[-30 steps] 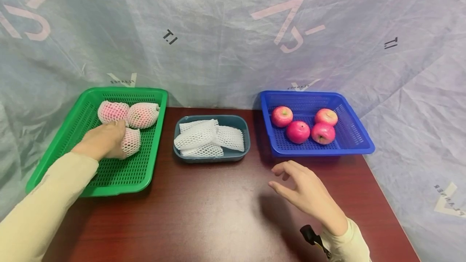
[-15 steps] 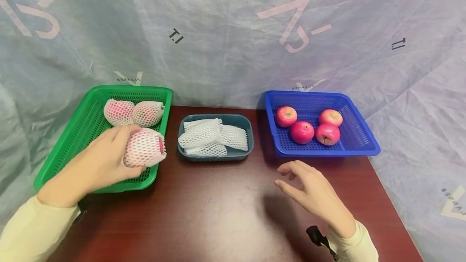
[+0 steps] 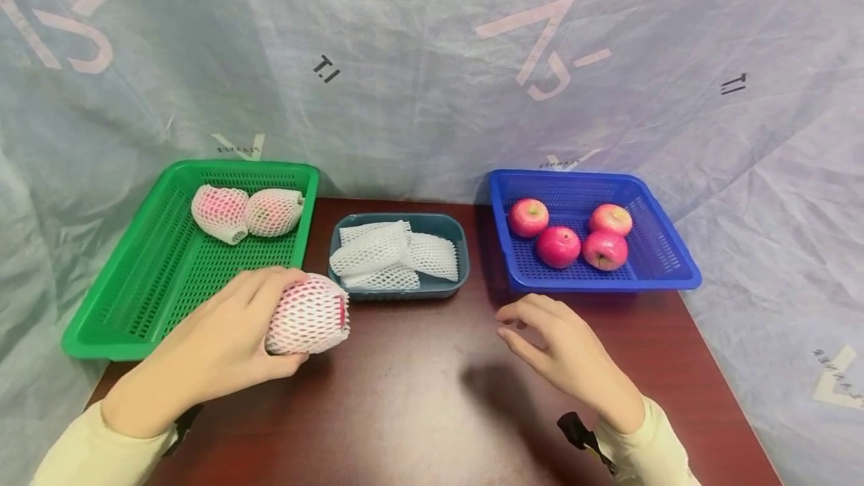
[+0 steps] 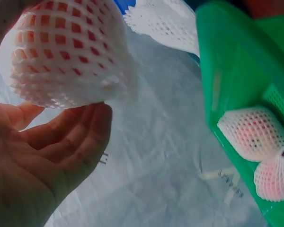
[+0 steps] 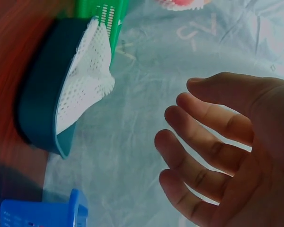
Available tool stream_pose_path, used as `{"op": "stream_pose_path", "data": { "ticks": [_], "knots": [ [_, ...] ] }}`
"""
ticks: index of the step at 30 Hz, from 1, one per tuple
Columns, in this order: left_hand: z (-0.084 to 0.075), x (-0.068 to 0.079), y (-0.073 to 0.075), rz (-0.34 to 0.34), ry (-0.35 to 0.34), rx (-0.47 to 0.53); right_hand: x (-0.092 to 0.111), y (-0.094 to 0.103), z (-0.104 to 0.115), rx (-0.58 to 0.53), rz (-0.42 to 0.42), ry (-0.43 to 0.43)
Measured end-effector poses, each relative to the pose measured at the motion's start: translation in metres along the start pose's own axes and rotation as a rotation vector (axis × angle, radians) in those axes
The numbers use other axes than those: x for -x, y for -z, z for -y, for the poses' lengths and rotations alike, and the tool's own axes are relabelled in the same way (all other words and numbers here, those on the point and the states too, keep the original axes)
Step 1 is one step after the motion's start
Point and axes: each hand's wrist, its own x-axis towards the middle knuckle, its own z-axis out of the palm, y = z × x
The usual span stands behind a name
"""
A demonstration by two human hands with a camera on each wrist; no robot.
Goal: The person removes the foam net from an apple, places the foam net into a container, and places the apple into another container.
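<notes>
My left hand (image 3: 223, 340) grips an apple in a white foam net (image 3: 310, 315), held up off the table beside the green basket. Red skin shows through the mesh and at the sleeve's end; in the left wrist view the fingers curl beneath the netted apple (image 4: 66, 52). Two more netted apples (image 3: 220, 210) lie in the green basket (image 3: 121, 283). Over the table on the right, my right hand (image 3: 563, 351) hovers with relaxed fingers and holds nothing. Behind it, several bare red apples (image 3: 558, 247) lie in the blue basket (image 3: 601, 282).
Between the two baskets stands a dark teal tub (image 3: 405, 293) with several white foam nets (image 3: 378, 250) in it. The reddish-brown table (image 3: 418, 396) runs back to a grey printed cloth (image 3: 405, 96) that hangs behind and along the sides.
My left hand has lifted a netted apple out of the green basket and carried it right and toward me. The right hand has hardly moved.
</notes>
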Motion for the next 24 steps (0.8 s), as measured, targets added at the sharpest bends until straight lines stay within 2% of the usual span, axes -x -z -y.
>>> {"op": "stream_pose_path", "data": {
  "ticks": [7,12,16,20,24],
  "knots": [
    [-0.013,-0.009,-0.015,0.048,-0.009,0.07,-0.012,-0.01,0.004,-0.032,-0.018,0.073],
    [-0.025,-0.019,-0.028,0.067,-0.037,0.118,-0.024,-0.025,0.013,-0.079,-0.037,0.17],
    [-0.037,-0.026,-0.039,0.081,-0.054,0.14,-0.032,-0.04,0.023,-0.115,-0.021,0.221],
    [-0.046,-0.031,-0.048,0.075,-0.086,0.154,-0.035,-0.052,0.033,-0.145,0.007,0.209],
    [-0.053,-0.034,-0.056,0.046,-0.157,0.149,-0.035,-0.058,0.037,-0.175,0.037,0.155]
  ]
}}
